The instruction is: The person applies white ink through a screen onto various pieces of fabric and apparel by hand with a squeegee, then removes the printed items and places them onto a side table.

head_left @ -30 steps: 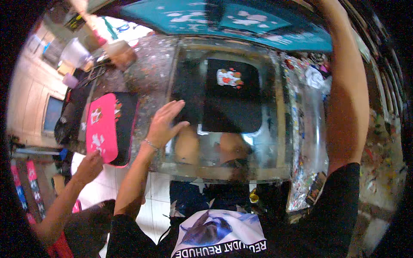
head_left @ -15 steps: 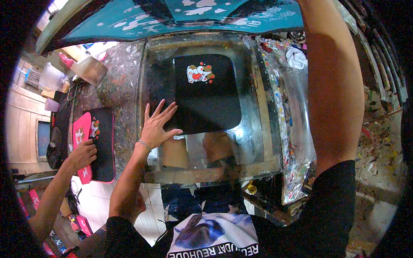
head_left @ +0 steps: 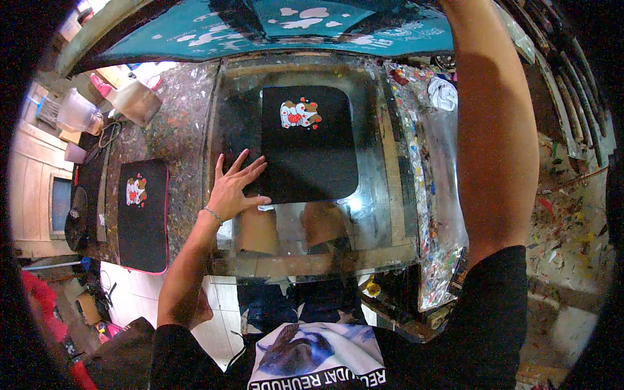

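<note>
My left hand [head_left: 235,184], a bracelet at its wrist, rests with fingers spread on the glass platen [head_left: 244,114], touching the left edge of a black mat [head_left: 311,156]. The mat bears a printed cartoon animal with red and brown details near its top. My right arm [head_left: 494,149] reaches up to the top edge beside a raised teal printing screen [head_left: 305,26]; the hand itself is out of the picture. A second printed black mat [head_left: 142,231] with pink edging lies on the stained bench to the left.
Plastic tubs [head_left: 78,114] and a lilac cup [head_left: 75,153] stand at upper left. A crumpled white cloth [head_left: 443,95] lies right of the platen. Wooden slats [head_left: 565,91] line the right side. Red fabric [head_left: 42,299] shows at lower left.
My left hand has moved down onto the platen, fingers spreading. A co-worker's hand and the pink mat at left have left view, exposing the black mat. The teal screen shows farther left after the view shifted.
</note>
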Available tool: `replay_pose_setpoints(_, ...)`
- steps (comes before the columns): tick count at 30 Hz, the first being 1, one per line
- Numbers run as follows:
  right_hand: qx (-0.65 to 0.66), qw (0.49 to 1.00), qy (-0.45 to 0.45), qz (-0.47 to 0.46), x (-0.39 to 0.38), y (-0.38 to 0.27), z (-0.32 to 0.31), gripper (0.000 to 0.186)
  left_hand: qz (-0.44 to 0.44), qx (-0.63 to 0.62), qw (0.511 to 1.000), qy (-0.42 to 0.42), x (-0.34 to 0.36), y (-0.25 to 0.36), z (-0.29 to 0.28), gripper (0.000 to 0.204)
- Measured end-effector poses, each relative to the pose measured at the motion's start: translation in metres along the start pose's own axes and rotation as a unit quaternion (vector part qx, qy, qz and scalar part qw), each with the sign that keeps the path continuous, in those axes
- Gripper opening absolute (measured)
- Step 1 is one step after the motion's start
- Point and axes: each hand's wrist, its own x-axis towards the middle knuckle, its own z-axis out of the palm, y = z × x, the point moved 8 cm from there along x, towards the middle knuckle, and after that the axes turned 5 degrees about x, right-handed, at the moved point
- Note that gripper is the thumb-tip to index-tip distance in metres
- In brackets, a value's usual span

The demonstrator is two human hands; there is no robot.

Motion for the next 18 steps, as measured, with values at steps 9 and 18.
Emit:
replay_pose_setpoints(9,0.026,1.0,-0.015,0.0,-0.003,0.0,-0.001,0.068,0.006,0.02,1.0,0.007,-0.001,0.002,-0.001,0.088)
replay_pose_setpoints(18,0.014,1.0,0.004,-0.015,-0.002,0.012,0.001,0.07,-0.002,0.024,0.999,0.034,0.01,0.007,0.0,0.086)
